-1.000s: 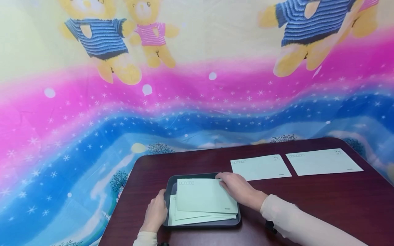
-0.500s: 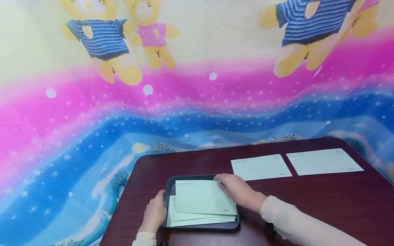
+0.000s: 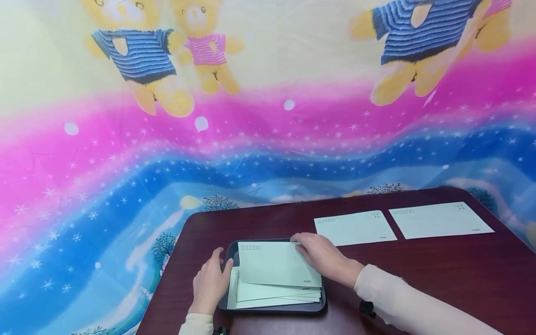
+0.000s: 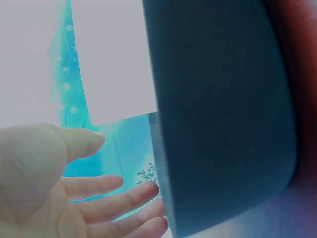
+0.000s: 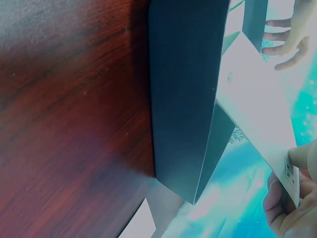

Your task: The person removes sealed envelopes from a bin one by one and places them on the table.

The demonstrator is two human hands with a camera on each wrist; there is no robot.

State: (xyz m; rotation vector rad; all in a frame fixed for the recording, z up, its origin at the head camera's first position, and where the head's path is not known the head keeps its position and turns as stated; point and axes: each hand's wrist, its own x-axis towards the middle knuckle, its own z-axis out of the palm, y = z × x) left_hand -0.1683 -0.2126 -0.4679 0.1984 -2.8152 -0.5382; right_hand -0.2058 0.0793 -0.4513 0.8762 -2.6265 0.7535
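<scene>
In the head view my right hand pinches the top right corner of a pale envelope. Thumb and fingers sit on either side of that corner in the right wrist view, where the envelope slants up out of the dark tray. Below it, several more envelopes lie in a slightly fanned pile inside the tray. My left hand is at the tray's left rim, fingers spread and thumb apart. The left wrist view has its fingertips right beside the tray's outer wall.
Two envelopes lie side by side at the back right of the dark red table: a nearer one and one farther right. Behind the table hangs a bear-printed cloth. A black wrist strap shows on the right wrist.
My left hand has loosened from the tray's left rim, its thumb and fingers spreading. The top envelope's lower edge has risen a little, exposing more of the pile beneath.
</scene>
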